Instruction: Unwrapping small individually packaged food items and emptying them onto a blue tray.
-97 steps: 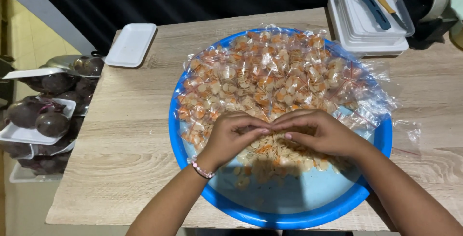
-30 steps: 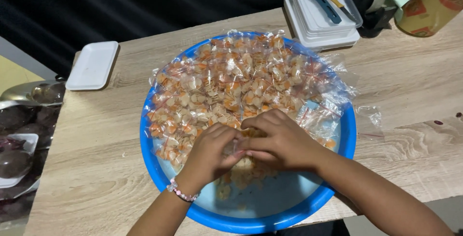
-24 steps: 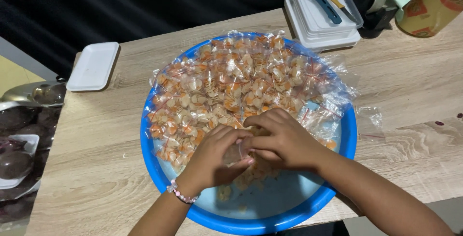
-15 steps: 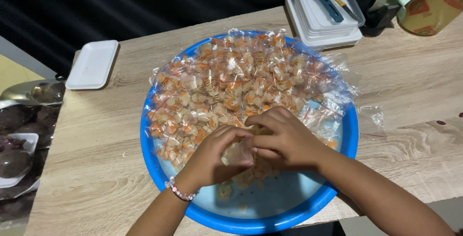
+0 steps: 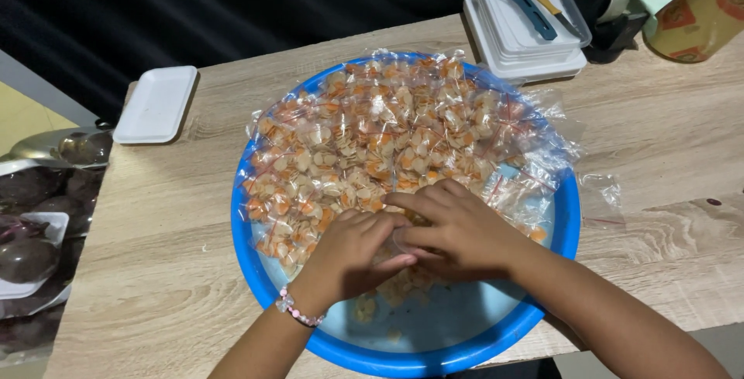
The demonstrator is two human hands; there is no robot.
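Both hands (image 5: 411, 243) unmoved over blue basin (image 5: 256, 270); fingers still pinched on small bag (image 5: 391, 246).

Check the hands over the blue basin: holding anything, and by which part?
Cannot tell for sure. Left hand and right hand meet, fingertips pinched together over loose pale seeds in the blue basin; whatever is between them is hidden.

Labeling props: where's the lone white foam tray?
Head view, upper left: the white foam tray lies flat on the wooden table, apart from the blue basin to its right.
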